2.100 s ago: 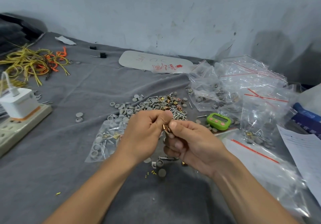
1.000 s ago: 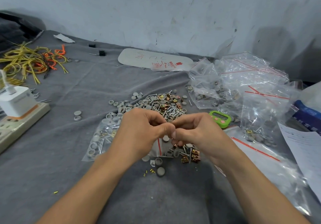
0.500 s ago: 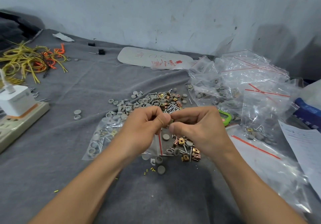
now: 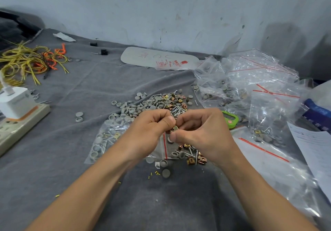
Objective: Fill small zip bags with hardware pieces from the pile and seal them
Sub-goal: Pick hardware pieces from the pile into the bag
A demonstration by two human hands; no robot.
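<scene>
My left hand point(image 4: 148, 132) and my right hand point(image 4: 202, 134) meet fingertip to fingertip above the grey cloth. The left one grips the mouth of a small clear zip bag point(image 4: 162, 150) with a red seal line, which hangs below it. A brass clip point(image 4: 176, 128) is pinched in my right fingertips at the bag's mouth. Under my right hand lies a small cluster of screws, clips and grey caps point(image 4: 193, 156). The main hardware pile point(image 4: 161, 103) lies just beyond my hands. The bag's inside is mostly hidden.
A filled zip bag point(image 4: 105, 137) lies left of my hands. Heaped bags point(image 4: 250, 80), a green timer point(image 4: 231, 118), flat empty bags point(image 4: 259, 152) and a paper sheet point(image 4: 311, 148) are on the right. A power strip with charger point(image 4: 16, 118) and tangled wires point(image 4: 26, 62) sit left.
The hands first pinched brass pieces between them. A cluster of pieces then appeared on the cloth under my right hand, and the small bag now hangs from my left hand.
</scene>
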